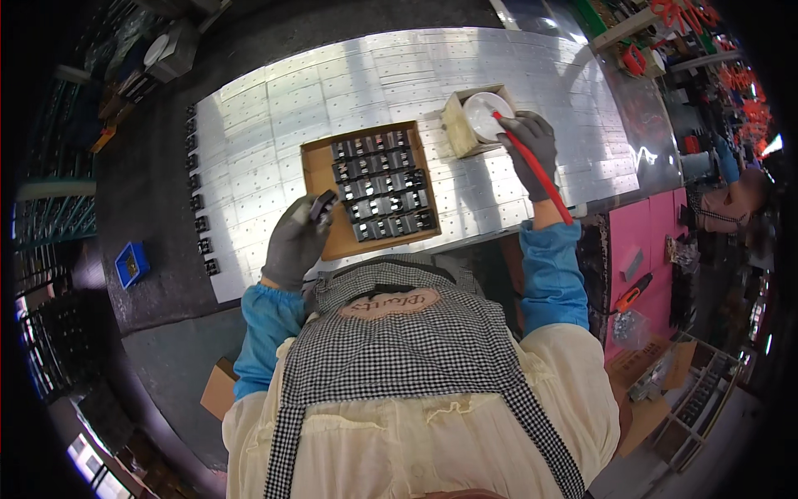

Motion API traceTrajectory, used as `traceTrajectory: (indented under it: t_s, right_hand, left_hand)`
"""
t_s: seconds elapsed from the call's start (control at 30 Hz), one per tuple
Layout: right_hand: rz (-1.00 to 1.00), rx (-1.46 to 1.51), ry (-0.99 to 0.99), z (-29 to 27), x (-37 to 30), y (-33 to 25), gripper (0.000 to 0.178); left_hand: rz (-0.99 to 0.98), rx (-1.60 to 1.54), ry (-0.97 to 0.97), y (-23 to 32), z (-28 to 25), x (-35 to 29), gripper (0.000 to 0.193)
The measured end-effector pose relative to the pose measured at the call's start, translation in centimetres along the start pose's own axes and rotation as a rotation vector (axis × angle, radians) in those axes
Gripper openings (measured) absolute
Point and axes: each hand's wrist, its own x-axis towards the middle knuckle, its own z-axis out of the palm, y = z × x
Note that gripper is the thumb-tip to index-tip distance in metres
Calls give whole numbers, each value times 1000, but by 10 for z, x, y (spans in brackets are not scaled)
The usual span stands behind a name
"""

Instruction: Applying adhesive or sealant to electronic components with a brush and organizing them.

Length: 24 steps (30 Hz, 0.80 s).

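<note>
My left hand (298, 241), in a grey glove, pinches a small black part (322, 206) at the left edge of a shallow cardboard box (317, 170). Rows of similar black parts (382, 185) with shiny bits fill most of the box. My right hand (532, 150), also gloved, grips a long red stick (532, 166). The stick's tip reaches into a round white dish (480, 116); whether it has bristles I cannot make out. The dish sits in a small open wooden box (454, 125) behind and right of the cardboard box.
Silvery plates (266, 108) cover the dark table, with a column of black parts (197, 202) along their left edge. A blue bin (131, 264) stands farther left. Right of me, a pink surface (636, 241) carries a red-and-black tool (633, 295). Another person (731, 200) is at far right.
</note>
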Motion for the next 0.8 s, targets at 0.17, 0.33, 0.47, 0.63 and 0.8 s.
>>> traceTrajectory:
  t_s: [0.17, 0.33, 0.47, 0.63, 0.8]
  right_hand:
    - [167, 301, 169, -21, -1, -39, 22]
    - [441, 849, 320, -31, 9, -102, 24]
    - [441, 998, 285, -32, 25, -141, 27]
    - [448, 1112, 221, -25, 36, -174, 28]
    - [542, 1146, 86, -21, 38, -189, 30]
  left_hand:
    - [-12, 65, -222, 6, 19, 8, 61]
    - [-81, -13, -224, 3, 18, 15, 52]
    - [-146, -119, -186, 1, 5, 20, 42]
    - [26, 336, -172, 8, 5, 9, 40]
    - [-102, -151, -176, 21, 10, -1, 47]
